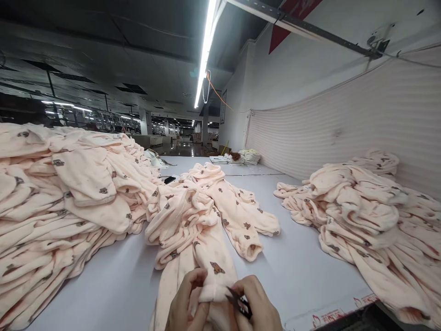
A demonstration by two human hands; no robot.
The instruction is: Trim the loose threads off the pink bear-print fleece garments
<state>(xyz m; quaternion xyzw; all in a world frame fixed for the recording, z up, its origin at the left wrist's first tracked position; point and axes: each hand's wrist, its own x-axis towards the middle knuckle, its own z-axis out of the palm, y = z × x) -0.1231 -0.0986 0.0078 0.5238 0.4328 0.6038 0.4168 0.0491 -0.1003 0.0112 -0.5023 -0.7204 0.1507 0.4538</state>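
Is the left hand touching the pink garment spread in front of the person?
Touching. The head view shows the left hand pinching a fold of the pink garment with no gap; the right hand holds a small black tool.

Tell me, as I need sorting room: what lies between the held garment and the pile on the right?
Only bare table up to the right pile, as the head view shows. The left hand grips the garment; the right hand holds snips.

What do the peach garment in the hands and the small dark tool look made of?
Garment: likely soft fleece, matte and fuzzy, thick plush folds, small brown motifs. Tool: dark, slightly glossy, metal or plastic; too hidden to tell.
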